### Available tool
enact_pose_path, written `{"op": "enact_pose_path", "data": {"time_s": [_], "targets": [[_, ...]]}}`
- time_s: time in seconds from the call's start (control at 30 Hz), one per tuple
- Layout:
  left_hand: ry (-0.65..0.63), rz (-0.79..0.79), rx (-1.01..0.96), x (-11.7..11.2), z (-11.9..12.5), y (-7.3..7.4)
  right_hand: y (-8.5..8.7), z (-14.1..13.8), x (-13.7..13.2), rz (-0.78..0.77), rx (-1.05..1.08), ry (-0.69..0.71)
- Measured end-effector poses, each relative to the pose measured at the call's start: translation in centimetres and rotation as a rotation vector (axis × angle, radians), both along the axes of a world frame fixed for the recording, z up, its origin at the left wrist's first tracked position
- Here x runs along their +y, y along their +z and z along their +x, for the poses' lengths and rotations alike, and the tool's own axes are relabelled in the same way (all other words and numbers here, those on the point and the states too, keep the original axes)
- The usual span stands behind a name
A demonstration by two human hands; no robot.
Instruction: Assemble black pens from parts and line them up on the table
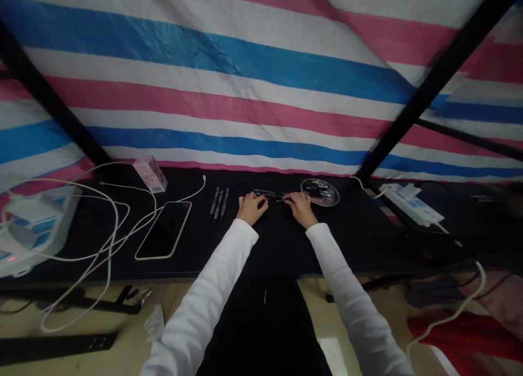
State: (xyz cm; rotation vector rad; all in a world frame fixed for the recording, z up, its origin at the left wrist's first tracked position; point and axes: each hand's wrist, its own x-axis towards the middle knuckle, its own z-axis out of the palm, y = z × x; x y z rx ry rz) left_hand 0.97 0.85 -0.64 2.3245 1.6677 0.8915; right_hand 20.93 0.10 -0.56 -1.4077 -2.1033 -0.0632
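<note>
At centre, left hand (pixel 252 208): curled down over black pen parts (pixel 265 195); firmness of grip cannot be told.
Right hand (pixel 301 209): curled likewise, fingertips at those parts.
Nearby: three black pens (pixel 219 202) left, round tray (pixel 320 192) right, on the bench (pixel 286 245).
Risk: a hurried pull could roll small parts away.

Dim, flat light; edges perhaps slightly warped.

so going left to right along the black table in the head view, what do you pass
white power strip, smartphone, three black pens, left hand, right hand, round dish, second white power strip
</note>
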Motion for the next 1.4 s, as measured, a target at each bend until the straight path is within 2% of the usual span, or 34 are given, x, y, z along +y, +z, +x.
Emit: {"op": "enact_pose_path", "data": {"time_s": [0.23,0.3,0.57,0.83,1.27,1.4], "targets": [[-0.227,-0.060,-0.044,0.4,0.2,-0.6,0.0,-0.7,-0.1,0.004,0.073,0.099],[-0.258,-0.059,-0.045,0.6,0.2,-0.8,0.0,-0.8,-0.1,0.013,0.105,0.102],[-0.375,0.126,-0.053,1.2,-0.1,-1.3,-0.3,-1.0,0.1,-0.056,0.156,0.136],[-0.399,0.220,-0.035,0.6,0.0,-0.8,-1.1,-0.8,0.7,-0.123,0.148,0.147],[-0.254,0.127,-0.012,0.2,0.0,0.0,0.3,-0.4,-0.1,-0.073,0.190,0.098],[-0.300,0.125,-0.040,0.5,-0.1,-0.4,0.3,-0.2,0.1,-0.071,0.176,0.120]]}}
